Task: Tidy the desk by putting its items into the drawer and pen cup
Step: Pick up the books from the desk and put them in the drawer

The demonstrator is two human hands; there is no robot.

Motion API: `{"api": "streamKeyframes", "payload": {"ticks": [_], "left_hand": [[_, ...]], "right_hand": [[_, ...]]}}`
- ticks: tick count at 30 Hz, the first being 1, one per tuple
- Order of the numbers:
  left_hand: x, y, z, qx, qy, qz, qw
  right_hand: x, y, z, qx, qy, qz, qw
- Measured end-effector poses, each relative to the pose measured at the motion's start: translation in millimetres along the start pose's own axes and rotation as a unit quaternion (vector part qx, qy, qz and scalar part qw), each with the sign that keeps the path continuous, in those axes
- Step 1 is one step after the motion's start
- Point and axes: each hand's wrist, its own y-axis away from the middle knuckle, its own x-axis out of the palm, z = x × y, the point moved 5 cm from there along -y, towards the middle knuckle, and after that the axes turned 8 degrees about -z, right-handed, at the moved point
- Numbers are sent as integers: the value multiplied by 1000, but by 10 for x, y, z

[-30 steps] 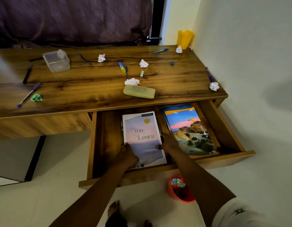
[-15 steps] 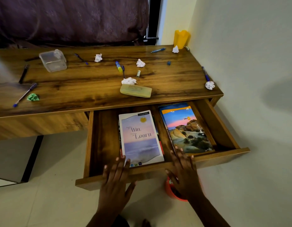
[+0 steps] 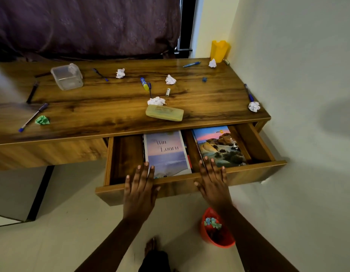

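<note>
Head view: both hands flat on the open drawer [image 3: 254, 173], holding nothing.
Left hand [image 3: 139, 191] and right hand [image 3: 213, 185] rest with straight fingers on its near front rail, over two notebooks [image 3: 166, 154] lying inside. The wooden drawer looks stiff and weighty; push evenly on its front. On the tabletop [image 3: 111, 107], the pencil box [image 3: 164, 113] looks light and rigid, best gripped across its narrow width; the yellow pen cup [image 3: 219, 51] stands far right.

Just past the fingers [image 3: 145, 173] lie a lilac-and-blue seascape book [image 3: 166, 154] and a pink-sky, orange-rock book [image 3: 219, 146]. Farther off: dark-streaked brown tabletop [image 3: 111, 107], yellow cup [image 3: 219, 51], green paper ball [image 3: 42, 120].
</note>
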Motion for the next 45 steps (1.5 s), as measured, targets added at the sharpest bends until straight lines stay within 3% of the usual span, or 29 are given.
{"api": "streamKeyframes", "payload": {"ticks": [11, 16, 20, 33, 45], "left_hand": [[141, -1219, 416, 16, -86, -13, 996], [173, -1753, 598, 2, -126, 37, 991], [339, -1791, 735, -14, -99, 55, 993], [382, -1823, 744, -26, -81, 18, 996], [381, -1853, 759, -1, -50, -43, 998]], "right_hand": [[126, -1254, -156, 14, 11, 23, 1000], [21, -1816, -293, 4, 57, 54, 997], [130, -2004, -247, -8, 47, 89, 995], [183, -2025, -218, 17, 52, 36, 998], [163, -2102, -223, 0, 78, 85, 993]]}}
